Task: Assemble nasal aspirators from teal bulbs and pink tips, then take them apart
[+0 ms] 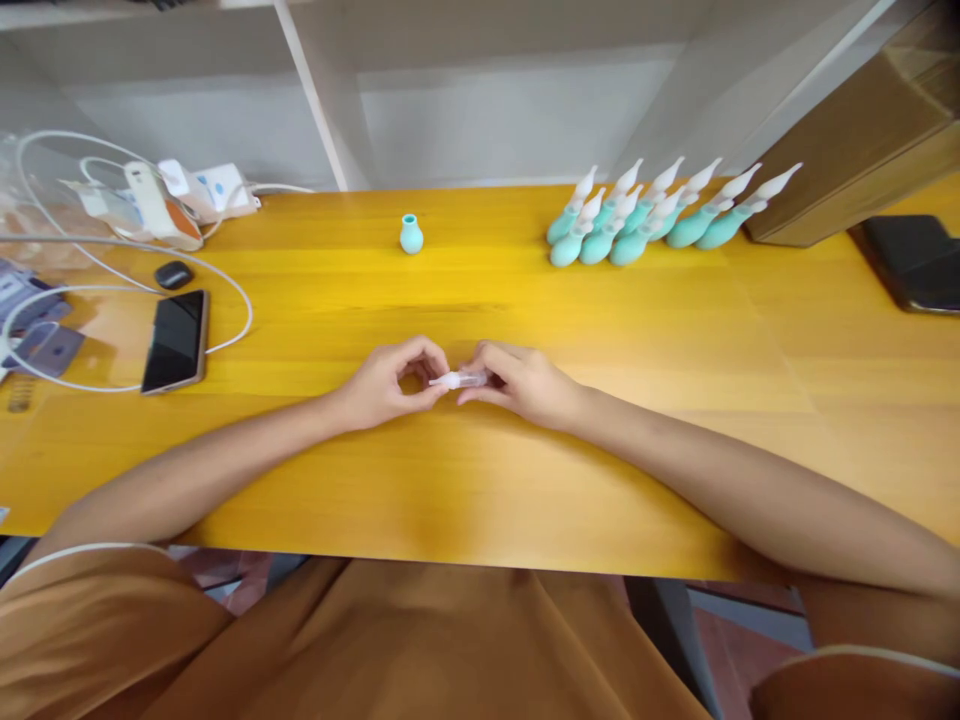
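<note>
Hands together mid-table, left hand and right hand fingers pinched on clear tip.

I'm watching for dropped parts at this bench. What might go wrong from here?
1. The clear tip is pinched only by the fingertips of the left hand and right hand; it might slip out and roll on the table.
2. The finished pieces stand packed close; a reach there could knock several over.
3. The lone teal bulb stands far off, so fetching it means a long reach.
</note>
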`<state>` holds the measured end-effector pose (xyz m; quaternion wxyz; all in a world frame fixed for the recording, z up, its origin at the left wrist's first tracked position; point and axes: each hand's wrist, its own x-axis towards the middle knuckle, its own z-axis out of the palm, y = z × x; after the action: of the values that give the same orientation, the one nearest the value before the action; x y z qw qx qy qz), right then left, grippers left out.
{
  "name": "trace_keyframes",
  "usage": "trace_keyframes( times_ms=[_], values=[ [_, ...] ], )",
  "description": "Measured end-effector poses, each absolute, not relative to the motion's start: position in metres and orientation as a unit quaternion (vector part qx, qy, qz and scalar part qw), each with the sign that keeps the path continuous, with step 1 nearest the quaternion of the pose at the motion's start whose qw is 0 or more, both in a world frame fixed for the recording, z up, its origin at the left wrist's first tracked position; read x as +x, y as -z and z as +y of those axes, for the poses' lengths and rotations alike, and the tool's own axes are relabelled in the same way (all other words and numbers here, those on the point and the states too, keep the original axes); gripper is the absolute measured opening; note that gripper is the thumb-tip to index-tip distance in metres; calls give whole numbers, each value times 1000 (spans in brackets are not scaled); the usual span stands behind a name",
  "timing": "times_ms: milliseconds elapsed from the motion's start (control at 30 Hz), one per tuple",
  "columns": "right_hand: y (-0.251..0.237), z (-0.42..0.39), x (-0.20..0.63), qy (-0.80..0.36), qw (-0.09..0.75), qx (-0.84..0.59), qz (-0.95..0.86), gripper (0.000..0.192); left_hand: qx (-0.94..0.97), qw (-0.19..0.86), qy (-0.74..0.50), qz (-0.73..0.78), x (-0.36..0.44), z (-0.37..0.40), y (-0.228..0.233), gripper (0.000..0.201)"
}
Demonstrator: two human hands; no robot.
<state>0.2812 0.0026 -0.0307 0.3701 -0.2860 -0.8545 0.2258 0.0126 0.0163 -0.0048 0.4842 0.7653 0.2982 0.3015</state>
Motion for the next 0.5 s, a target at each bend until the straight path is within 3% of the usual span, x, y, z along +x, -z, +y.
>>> trace_keyframes(
  times_ms=[233, 500],
  values=[
    [31, 4, 281, -210, 365, -264, -868, 34, 781, 483, -254, 304, 14, 19, -1, 27],
    [27, 5, 281, -185, 326, -282, -883, 42, 777, 464, -273, 327, 17, 16, -3, 21]
  ],
)
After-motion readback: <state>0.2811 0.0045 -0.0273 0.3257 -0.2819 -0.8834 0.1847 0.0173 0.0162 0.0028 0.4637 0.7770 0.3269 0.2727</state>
